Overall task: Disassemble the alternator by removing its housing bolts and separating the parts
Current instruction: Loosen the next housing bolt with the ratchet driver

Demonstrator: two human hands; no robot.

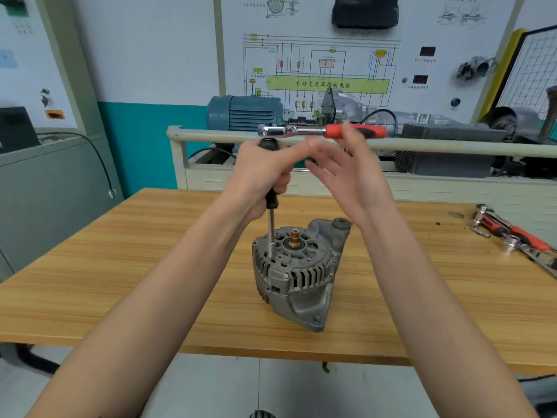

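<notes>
Mid-table [120,251], the alternator [297,273] looks heavy, rigid cast metal; left hand [265,173] grasps the driver handle [271,197], right hand [346,170] lies released beside the ratchet [322,130].

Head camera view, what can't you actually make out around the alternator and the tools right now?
- Driver tip: sunk into the alternator housing, so the bolt it meets is hidden.
- Driver grip: mostly covered by the left hand.
- Right hand on the ratchet: fingers motion-blurred, hold unclear.
- Spare tools on the table: cut off by the right edge.
- Wall diagram: small labels unreadable.
</notes>
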